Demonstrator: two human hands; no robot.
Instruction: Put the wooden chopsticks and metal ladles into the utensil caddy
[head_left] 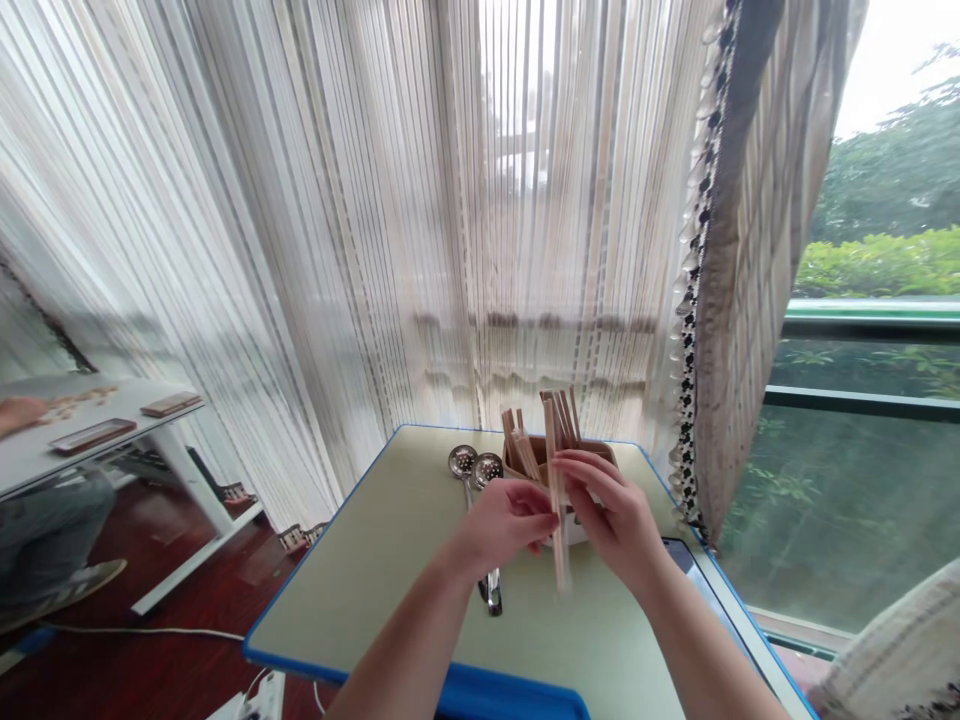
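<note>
Upright in front of me is a pair of pale wooden chopsticks (552, 425), its lower end blurred. My left hand (510, 522) pinches it low down between thumb and fingers. Higher up, the fingertips of my right hand (609, 508) close on the same chopsticks. Just behind my hands stands a brown and white utensil holder (609, 457), partly covered by them. More chopsticks (571, 415) stick up from its compartments. Left of it lie two perforated metal skimmer spoons, one skimmer (463, 460) beside the other skimmer (487, 469); my left hand and forearm hide part of their handles.
The small table (375, 540) has a blue edge. A phone or tablet (694, 565) lies at its right side, and a blue object (510, 695) is at the near edge. Sheer curtains (450, 200) hang behind. At left, another person's hand (21, 413) rests over a white table (142, 395).
</note>
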